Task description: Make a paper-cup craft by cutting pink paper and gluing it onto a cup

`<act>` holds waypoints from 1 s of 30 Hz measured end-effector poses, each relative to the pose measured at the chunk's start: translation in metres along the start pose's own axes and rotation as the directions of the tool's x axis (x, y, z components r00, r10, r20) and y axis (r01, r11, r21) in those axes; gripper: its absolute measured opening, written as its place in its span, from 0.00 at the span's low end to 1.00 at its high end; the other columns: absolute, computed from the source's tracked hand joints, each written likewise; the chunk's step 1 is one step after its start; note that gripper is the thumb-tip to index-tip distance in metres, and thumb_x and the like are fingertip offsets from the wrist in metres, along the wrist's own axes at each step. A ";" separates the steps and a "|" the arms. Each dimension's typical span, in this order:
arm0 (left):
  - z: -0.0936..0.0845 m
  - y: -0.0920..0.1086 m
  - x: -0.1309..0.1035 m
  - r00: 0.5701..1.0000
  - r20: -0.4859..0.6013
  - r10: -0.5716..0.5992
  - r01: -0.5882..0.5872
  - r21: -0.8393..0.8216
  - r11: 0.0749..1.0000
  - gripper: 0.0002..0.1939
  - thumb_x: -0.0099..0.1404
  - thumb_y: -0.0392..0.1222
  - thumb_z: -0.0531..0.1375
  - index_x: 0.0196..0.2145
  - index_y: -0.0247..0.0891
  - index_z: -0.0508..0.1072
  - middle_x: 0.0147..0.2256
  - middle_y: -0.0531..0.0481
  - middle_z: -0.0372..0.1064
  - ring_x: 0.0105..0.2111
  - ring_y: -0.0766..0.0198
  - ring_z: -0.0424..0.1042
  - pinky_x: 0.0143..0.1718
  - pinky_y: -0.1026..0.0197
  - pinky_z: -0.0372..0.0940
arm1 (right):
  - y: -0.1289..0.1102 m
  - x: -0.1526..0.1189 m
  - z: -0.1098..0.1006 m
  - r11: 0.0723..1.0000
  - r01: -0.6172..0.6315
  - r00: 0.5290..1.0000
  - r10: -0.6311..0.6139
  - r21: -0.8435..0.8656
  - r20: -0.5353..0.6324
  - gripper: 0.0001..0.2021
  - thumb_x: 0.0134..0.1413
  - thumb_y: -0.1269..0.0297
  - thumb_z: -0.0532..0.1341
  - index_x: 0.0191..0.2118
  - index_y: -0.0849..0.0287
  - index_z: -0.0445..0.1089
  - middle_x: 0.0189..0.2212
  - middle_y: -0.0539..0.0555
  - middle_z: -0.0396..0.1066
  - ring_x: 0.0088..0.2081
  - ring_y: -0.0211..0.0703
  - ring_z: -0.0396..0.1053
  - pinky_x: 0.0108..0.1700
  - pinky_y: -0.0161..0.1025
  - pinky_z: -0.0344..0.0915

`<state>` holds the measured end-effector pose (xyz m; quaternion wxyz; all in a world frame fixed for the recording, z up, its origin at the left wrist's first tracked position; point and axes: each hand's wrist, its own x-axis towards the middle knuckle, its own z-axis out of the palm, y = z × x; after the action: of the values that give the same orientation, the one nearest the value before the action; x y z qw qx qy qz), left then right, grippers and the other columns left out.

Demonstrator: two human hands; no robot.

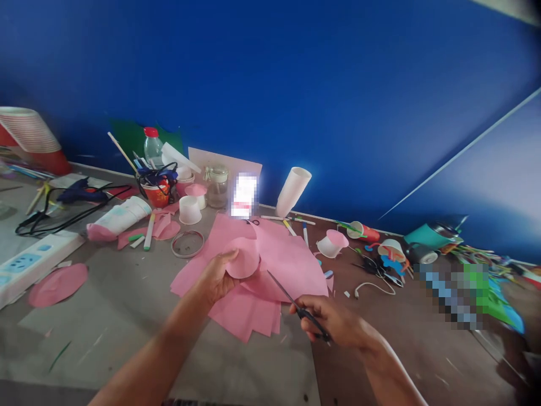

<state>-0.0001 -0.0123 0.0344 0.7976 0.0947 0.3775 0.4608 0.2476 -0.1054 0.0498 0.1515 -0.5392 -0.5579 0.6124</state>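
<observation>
In my left hand (222,276) is a rounded piece of pink paper (243,258), pinched between thumb and fingers. My right hand (323,318) grips a pair of scissors (310,319) by its black handles, the blades pointing up and left toward that piece. A small gap shows between the blade tip and the paper's edge. Beneath both lie stacked pink sheets (291,256) with uneven edges. To the left of the sheets rests a roll of tape (187,244). A white paper cup (190,210) stands behind the tape.
A blurred bright screen (244,196) leans by the blue wall, beside stacked white cups (293,192) and a glass jar (217,186). At left are a power strip (40,262) and a pink cutout (58,285). Pink-topped cup (332,243), cable (380,290) and teal bottle (429,235) lie right.
</observation>
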 end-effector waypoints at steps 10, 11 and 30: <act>-0.007 0.001 0.005 0.999 0.029 0.043 -0.042 -0.033 0.999 0.04 0.65 0.34 0.58 0.34 0.31 0.72 0.33 0.41 0.75 0.34 0.54 0.77 0.39 0.45 0.76 | 0.004 0.039 0.008 0.968 0.071 0.997 -0.073 -0.239 -0.002 0.05 0.52 0.63 0.63 0.32 0.59 0.70 0.20 0.46 0.65 0.23 0.34 0.61 0.24 0.30 0.54; -0.007 0.001 0.004 0.999 0.024 0.043 -0.043 -0.026 0.999 0.05 0.65 0.34 0.58 0.32 0.31 0.72 0.32 0.42 0.75 0.32 0.55 0.77 0.38 0.46 0.76 | 0.003 0.043 0.008 0.965 0.082 0.996 -0.086 -0.251 -0.006 0.05 0.52 0.63 0.62 0.31 0.59 0.70 0.20 0.46 0.65 0.23 0.34 0.60 0.24 0.31 0.54; -0.010 -0.001 0.004 0.915 0.399 -0.065 0.078 -0.015 0.997 0.21 0.67 0.40 0.56 0.55 0.27 0.69 0.44 0.33 0.76 0.50 0.46 0.74 0.54 0.45 0.66 | -0.011 0.042 0.007 0.843 0.121 0.992 -0.121 -0.524 0.034 0.05 0.48 0.64 0.64 0.29 0.60 0.71 0.22 0.45 0.66 0.24 0.32 0.55 0.25 0.31 0.49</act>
<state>-0.0057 -0.0118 0.0250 0.8753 0.1602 0.2037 0.4083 0.2217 -0.0721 0.0367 0.0370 -0.5240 -0.7367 0.4258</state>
